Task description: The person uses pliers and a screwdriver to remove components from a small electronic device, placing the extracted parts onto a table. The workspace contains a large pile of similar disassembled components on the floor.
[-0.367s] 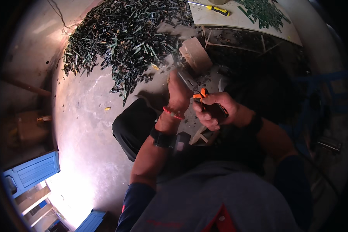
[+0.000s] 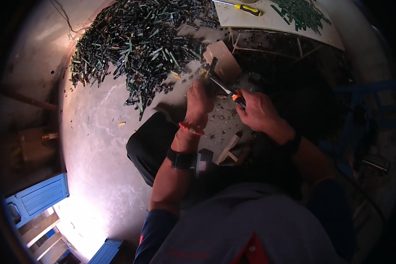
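Note:
My left hand (image 2: 199, 97) is closed, its fingers gripping a narrow dark strip (image 2: 213, 66) that sticks up past them toward a tan block. From the right, my right hand (image 2: 260, 111) wraps round a pair of pliers (image 2: 238, 98) with orange-and-black handles. Their slim metal end points up and left and reaches to the lower part of the strip, beside my left fingers. Whether the jaws touch or grip the strip cannot be made out. The tan block (image 2: 224, 60) stands on the floor just beyond both hands.
A large heap of dark strips (image 2: 140, 44) covers the floor at the far left. A pale board (image 2: 272, 20) at the far right holds a yellow-black screwdriver (image 2: 249, 9) and green strips (image 2: 301, 16). Small debris and a wooden frame piece (image 2: 228, 149) lie below my hands.
The pliers have turned so their metal end now reaches the dark strip, which has come into view above my left hand. My right hand has rolled over and shifted slightly right.

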`<state>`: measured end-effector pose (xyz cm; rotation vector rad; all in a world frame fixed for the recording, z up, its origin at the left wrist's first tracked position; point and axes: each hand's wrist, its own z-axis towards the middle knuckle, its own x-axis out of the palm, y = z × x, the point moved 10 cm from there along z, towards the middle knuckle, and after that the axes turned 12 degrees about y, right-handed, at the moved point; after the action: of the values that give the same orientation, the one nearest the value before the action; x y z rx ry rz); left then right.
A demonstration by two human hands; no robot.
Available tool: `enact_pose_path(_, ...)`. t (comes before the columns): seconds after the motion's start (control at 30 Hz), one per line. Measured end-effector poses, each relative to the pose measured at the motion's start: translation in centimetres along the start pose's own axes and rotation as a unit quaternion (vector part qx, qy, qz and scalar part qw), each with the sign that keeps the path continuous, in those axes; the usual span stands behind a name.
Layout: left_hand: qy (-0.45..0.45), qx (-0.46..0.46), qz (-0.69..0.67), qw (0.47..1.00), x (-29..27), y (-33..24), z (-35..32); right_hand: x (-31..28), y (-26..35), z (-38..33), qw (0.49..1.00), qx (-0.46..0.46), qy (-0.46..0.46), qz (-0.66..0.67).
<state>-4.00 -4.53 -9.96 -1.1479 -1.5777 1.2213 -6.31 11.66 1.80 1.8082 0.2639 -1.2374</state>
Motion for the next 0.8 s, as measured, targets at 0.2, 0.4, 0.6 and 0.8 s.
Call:
enact_pose_path(0.2, -0.095, 0.112, 0.136, 0.980, 1.5, -4.3, -2.3, 7.2, 2.9, -3.4, 0.568, 0.097, 0.392, 0.717)
enact_pose_path(0.4, -0.055, -0.022, -0.246, 0.967, 3.3, -4.2, -2.1, 7.8, 5.2, -3.5, 0.425, 0.084, 0.431, 0.792)
enact_pose_path(0.6, -0.042, -0.054, -0.126, 0.990, -0.2, 1.1, -0.9, 1.1, -0.6, 0.6, 0.999, 0.024, 0.036, -0.011)
enact_pose_path(0.8, 0.005, 0.026, -0.002, 1.000, 0.0, 1.2, 0.0, 5.5, -1.7, -1.0, 0.871, 0.092, 0.274, 0.397)
